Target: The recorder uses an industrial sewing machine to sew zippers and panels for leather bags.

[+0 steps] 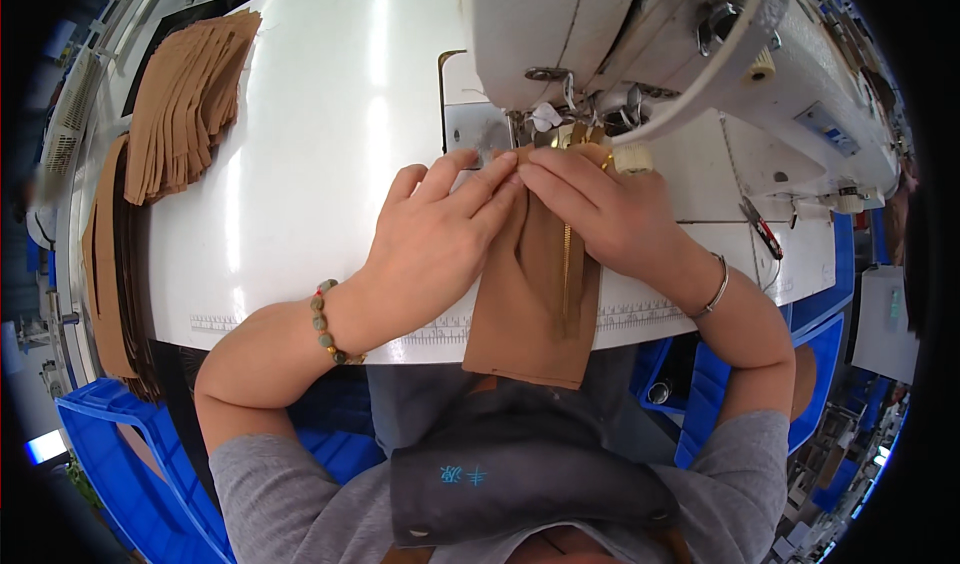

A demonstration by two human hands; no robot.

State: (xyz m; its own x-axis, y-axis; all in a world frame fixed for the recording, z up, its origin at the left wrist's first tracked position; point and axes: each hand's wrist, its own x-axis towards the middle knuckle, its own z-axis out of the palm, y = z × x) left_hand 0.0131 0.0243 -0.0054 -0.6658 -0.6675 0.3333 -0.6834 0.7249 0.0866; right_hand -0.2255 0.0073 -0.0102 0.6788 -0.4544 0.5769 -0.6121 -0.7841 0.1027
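A brown fabric piece [510,324] with a brass-toothed zipper [567,274] lies under the head of a white sewing machine [540,24]. Its lower end hangs over the table's front edge. My left hand [430,234] pinches the left side of its upper edge, close to the presser foot; the outer fingers rest by the metal needle plate [470,124]. On the other side my right hand [610,219] grips the cloth beside the zipper, fingers pressed together. The fingertips of both hands nearly meet. The needle tip is hard to make out.
A fanned stack of brown fabric pieces [190,104] lies at the far left, with more brown pieces [105,264] hanging over the table's left edge. Red-handled thread snips [763,230] lie at right. Blue bins [130,464] stand below the table. A ruler strip [420,338] runs along the front edge.
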